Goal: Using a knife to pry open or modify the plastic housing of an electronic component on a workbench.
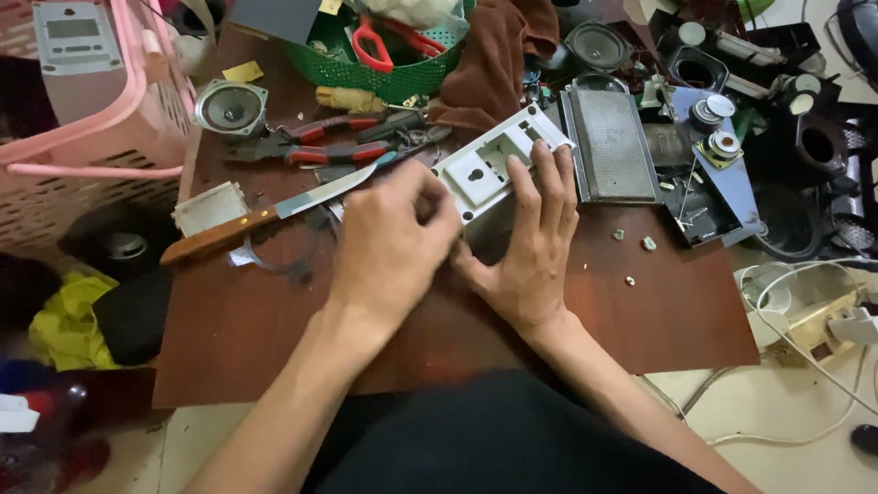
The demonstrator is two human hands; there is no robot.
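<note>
On our cluttered brown table point(640, 311), the white plastic panel point(489, 165) runs up to the right, pinned under our spread right hand point(526, 247), our curled left hand point(389, 247) pinching its near edge.

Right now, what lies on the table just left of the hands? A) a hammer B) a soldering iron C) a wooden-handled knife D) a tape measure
C: a knife with a brown wooden handle lies on the table, blade pointing toward the left hand; the right hand rests on the white panel.
</note>
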